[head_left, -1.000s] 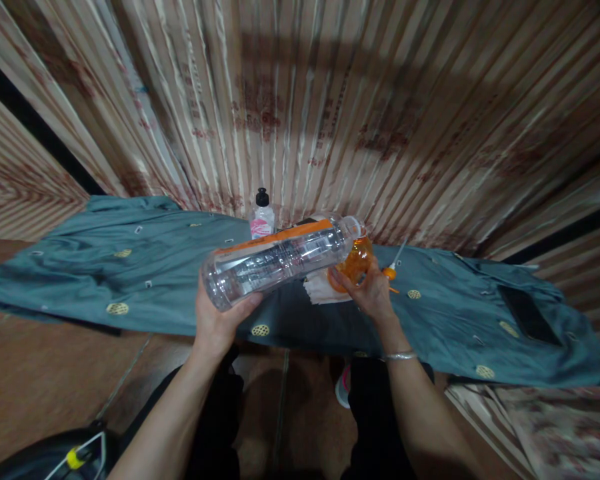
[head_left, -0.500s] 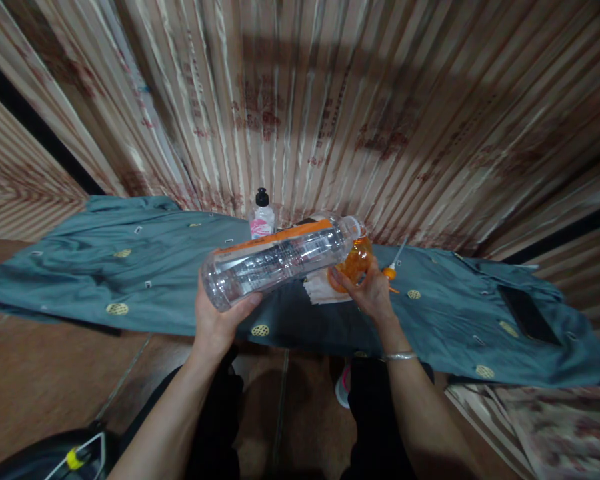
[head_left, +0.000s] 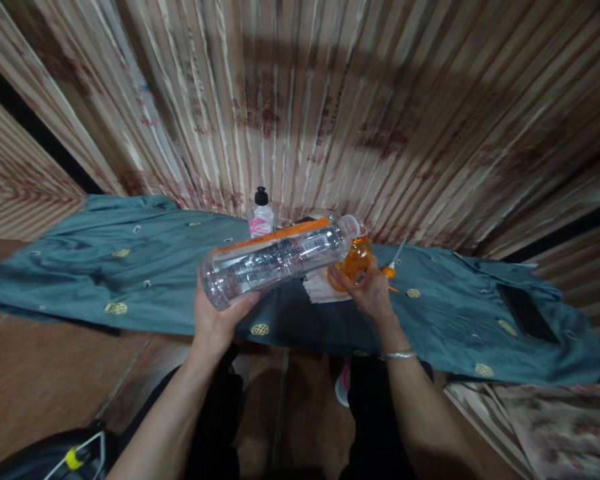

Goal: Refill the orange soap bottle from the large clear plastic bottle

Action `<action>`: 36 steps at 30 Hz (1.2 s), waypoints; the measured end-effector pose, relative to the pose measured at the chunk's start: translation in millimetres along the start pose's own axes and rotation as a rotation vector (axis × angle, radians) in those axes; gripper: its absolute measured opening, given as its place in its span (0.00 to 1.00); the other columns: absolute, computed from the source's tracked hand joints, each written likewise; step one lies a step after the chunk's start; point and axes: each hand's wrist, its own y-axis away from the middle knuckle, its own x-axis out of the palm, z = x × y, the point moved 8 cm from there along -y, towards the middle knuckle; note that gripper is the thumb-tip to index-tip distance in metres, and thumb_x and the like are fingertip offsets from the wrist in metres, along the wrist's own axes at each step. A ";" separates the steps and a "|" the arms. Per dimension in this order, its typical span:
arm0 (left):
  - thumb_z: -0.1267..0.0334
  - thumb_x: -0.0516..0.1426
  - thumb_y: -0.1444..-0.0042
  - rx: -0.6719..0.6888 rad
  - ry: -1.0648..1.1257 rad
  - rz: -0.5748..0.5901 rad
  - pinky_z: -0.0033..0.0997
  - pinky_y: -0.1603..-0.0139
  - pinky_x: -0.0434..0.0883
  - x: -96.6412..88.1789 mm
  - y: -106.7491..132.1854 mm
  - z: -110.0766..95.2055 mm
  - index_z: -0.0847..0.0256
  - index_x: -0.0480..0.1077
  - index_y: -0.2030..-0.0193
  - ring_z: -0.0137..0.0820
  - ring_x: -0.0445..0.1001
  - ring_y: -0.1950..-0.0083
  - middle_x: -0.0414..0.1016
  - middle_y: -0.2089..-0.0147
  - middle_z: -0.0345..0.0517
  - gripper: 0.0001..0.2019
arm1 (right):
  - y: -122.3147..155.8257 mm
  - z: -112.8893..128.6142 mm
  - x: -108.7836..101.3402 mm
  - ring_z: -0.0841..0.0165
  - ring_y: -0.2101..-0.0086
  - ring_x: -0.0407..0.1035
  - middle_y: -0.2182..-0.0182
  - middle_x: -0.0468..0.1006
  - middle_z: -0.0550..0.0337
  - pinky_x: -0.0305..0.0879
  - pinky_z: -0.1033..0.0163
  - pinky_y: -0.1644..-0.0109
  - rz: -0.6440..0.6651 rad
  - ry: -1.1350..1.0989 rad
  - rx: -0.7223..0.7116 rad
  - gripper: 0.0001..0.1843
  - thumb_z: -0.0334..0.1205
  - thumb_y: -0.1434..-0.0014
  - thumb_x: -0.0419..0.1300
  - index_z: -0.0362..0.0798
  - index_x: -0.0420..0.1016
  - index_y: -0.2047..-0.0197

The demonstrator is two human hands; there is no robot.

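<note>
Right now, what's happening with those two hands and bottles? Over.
Left hand gripping tilted clear plastic bottle. Right hand holding orange bottle at the other's mouth. Nothing visibly blocking.

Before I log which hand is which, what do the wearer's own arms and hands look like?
Both the left hand and the right hand are ungloved. No sleeve shows on the left forearm or the right forearm. The right wrist wears a thin, silvery bracelet; none shows on the left. I can make out no cables or markings.

Nothing readable: tiny print [head_left: 285, 255] on the clear bottle [head_left: 267, 270], blurred red characters [head_left: 383, 139] on the striped backdrop [head_left: 300, 87].
</note>
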 end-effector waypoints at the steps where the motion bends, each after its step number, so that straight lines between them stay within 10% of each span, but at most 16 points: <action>1: 0.49 0.77 0.73 -0.008 0.008 0.000 0.56 0.39 0.76 -0.1 0.0 0.5 0.62 0.68 0.38 0.56 0.80 0.42 0.81 0.44 0.58 0.51 | 0.0 0.0 0.0 0.48 0.57 0.83 0.54 0.85 0.39 0.79 0.49 0.55 0.000 -0.002 0.001 0.43 0.75 0.43 0.63 0.45 0.72 0.43; 36: 0.51 0.76 0.72 -0.020 0.002 0.005 0.57 0.33 0.72 0.7 0.3 -2.9 0.61 0.66 0.35 0.57 0.79 0.39 0.80 0.41 0.57 0.53 | -1.1 -1.1 -0.8 0.45 0.58 0.83 0.56 0.86 0.39 0.79 0.46 0.56 0.016 -0.001 0.064 0.48 0.77 0.48 0.64 0.43 0.72 0.42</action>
